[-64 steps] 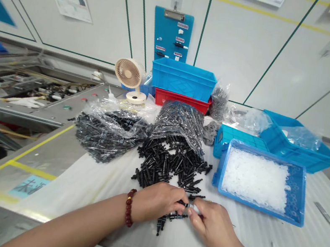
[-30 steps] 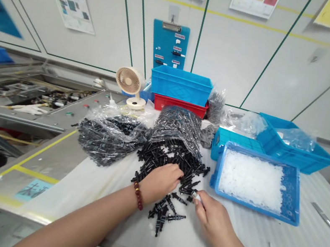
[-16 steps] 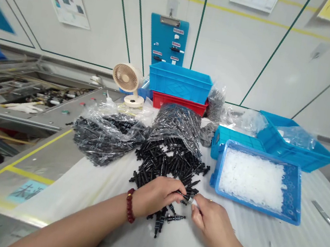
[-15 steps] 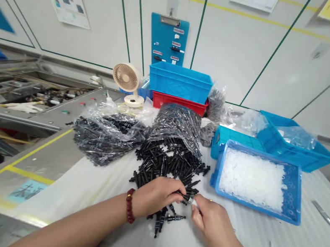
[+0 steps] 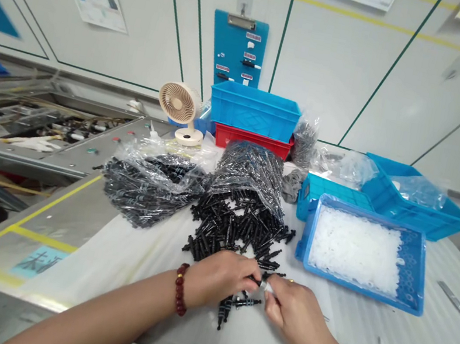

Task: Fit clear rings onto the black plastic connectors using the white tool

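Observation:
My left hand [image 5: 225, 278], with a beaded bracelet at the wrist, is closed on a small black part [image 5: 255, 281]. Closed round a small white piece [image 5: 266, 287] is my right hand [image 5: 294, 306]; the piece meets the end of the black part between the hands. Behind them a heap of black parts [image 5: 242, 227] spills from a clear plastic bag [image 5: 253, 167]. A few black parts with grey rings [image 5: 245, 303] lie just in front of the heap. A blue tray [image 5: 363, 289] on the right holds many small white rings [image 5: 356, 250].
Another bag of black parts [image 5: 151, 188] lies left of the heap. Behind stand a small fan [image 5: 178, 103], a blue bin [image 5: 254, 111] on a red bin [image 5: 251, 141], and more blue bins [image 5: 422, 215]. Metal tweezers [image 5: 459, 308] lie far right.
The camera view has shifted slightly. Both hands stay together at the front of the heap, and the black part in my left hand now lines up with the white piece.

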Action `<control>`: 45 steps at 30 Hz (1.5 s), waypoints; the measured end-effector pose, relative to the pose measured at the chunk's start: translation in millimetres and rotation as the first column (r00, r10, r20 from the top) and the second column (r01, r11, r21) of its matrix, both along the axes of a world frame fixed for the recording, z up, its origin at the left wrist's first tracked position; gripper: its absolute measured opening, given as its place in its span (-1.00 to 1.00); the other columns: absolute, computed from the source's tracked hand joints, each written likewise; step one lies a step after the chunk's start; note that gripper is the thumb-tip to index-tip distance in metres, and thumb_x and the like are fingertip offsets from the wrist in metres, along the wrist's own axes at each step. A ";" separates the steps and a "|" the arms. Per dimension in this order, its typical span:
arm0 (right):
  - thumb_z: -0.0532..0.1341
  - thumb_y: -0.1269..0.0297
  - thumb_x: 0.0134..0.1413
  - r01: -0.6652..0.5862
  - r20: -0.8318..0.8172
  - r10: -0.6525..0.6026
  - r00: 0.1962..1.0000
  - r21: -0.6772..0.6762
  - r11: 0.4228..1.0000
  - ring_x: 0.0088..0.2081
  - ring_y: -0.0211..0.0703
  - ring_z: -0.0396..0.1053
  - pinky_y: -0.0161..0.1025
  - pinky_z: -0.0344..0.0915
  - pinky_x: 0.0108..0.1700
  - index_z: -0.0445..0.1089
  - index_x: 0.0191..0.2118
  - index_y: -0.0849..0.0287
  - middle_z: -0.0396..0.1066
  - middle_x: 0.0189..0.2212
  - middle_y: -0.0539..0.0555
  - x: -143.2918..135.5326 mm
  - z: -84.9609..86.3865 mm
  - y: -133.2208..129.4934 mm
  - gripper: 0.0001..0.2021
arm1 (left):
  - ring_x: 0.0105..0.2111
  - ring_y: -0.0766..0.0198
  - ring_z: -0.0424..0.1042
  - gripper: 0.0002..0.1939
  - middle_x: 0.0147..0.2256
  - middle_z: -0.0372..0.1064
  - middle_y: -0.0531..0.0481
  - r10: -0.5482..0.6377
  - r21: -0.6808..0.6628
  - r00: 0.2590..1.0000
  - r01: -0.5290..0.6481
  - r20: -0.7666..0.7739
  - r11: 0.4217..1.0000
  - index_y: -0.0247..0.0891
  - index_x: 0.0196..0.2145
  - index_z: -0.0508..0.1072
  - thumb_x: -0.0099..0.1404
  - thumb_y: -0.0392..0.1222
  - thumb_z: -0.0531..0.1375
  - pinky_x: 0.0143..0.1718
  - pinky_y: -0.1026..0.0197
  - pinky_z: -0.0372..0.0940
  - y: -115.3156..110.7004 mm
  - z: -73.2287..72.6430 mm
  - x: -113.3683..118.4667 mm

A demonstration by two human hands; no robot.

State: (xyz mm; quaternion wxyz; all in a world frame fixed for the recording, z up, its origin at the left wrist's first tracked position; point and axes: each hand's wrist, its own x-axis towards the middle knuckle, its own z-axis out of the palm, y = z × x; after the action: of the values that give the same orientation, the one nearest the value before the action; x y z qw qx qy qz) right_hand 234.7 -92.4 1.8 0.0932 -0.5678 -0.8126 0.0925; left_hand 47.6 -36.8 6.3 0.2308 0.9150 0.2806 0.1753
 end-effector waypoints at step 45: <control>0.03 0.22 0.06 0.091 0.015 -0.090 0.996 -0.039 0.995 -0.61 -0.28 0.17 -0.32 -0.19 -0.54 0.21 -0.58 0.13 0.27 -0.67 -0.05 -0.9 4.6 -0.2 -0.76 | -0.35 0.30 0.44 -0.82 -0.36 0.47 -0.03 -0.076 0.038 0.987 0.071 0.139 0.997 -0.29 -0.25 0.44 0.31 -0.22 0.06 -0.26 0.32 0.30 -1.4 -1.0 -1.2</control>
State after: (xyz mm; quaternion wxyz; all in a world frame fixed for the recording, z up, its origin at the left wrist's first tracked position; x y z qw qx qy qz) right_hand 233.8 -92.6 6.4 0.0807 -0.6064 -0.7846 0.1006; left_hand 46.4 -38.2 5.3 0.2412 0.9138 0.2269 0.2354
